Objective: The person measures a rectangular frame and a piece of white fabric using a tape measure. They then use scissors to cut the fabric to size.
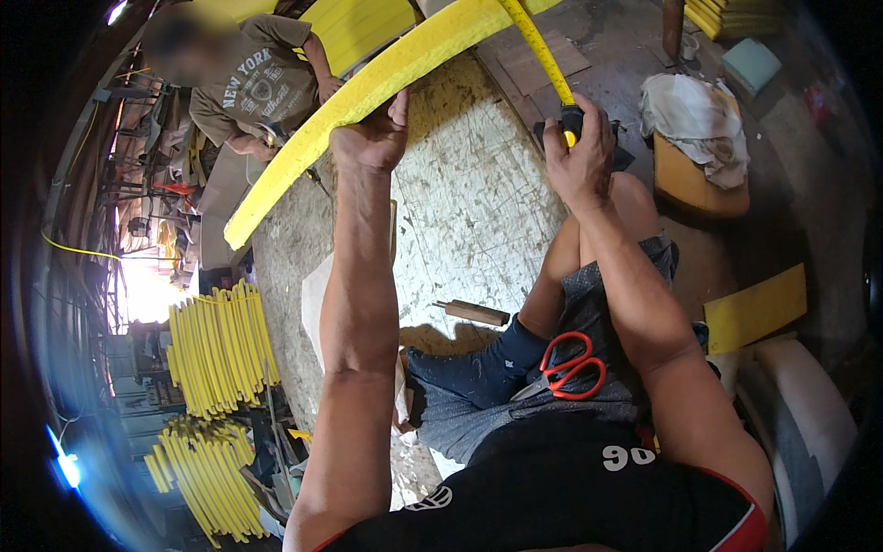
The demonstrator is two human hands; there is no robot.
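Observation:
A long yellow foam strip (368,87) slants across the upper part of the head view, its lower end at the left. My left hand (370,143) grips its near edge, with some fingers hidden behind it. In my right hand (581,156) is a black and yellow tape measure (572,124), closed in the fingers. Its yellow blade (538,51) is pulled out and runs up to the strip. Red-handled scissors (572,366) lie on my lap. On the worn table (460,193) rests a small wooden-handled tool (474,313).
Across the table a person in a brown shirt (248,83) stands at upper left. Stacks of yellow strips (221,350) sit at lower left. To the right are a padded stool (699,179) with a cloth (694,120) and a flat yellow piece (759,308).

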